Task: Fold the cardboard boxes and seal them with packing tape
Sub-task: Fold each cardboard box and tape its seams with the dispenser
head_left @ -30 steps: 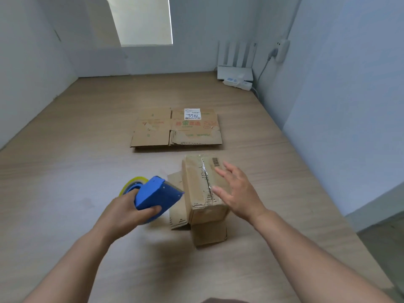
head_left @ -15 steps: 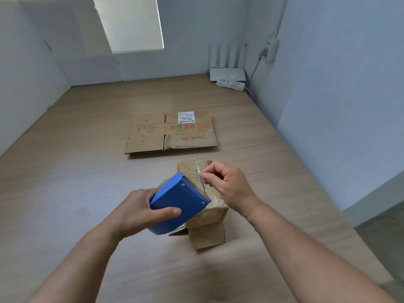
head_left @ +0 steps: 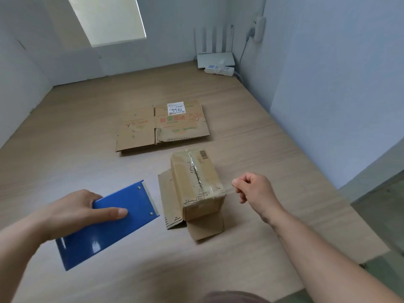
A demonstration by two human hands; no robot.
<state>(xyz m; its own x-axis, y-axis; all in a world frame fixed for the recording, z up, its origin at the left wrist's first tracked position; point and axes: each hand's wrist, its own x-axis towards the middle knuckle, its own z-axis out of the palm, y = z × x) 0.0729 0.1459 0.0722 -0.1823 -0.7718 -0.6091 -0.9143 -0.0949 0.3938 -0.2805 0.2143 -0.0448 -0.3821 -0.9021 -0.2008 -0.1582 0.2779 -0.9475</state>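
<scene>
A small brown cardboard box (head_left: 192, 182) stands on the wooden floor with clear tape along its top seam and loose flaps lying open at its left and front. My left hand (head_left: 83, 212) grips a blue tape dispenser (head_left: 111, 221) to the left of the box, its toothed edge facing the box. To the right of the box, my right hand (head_left: 254, 190) pinches the end of a strip of clear tape (head_left: 227, 190) stretched across the box's near end.
A flattened cardboard box (head_left: 162, 126) with a white label lies on the floor beyond the small box. A white router (head_left: 215, 59) and power strip sit in the far right corner. Walls close in on the left and right.
My left hand drew the dispenser off the box to the left and lowered it. My right hand moved from the box's top to its right side, pulling the tape end out.
</scene>
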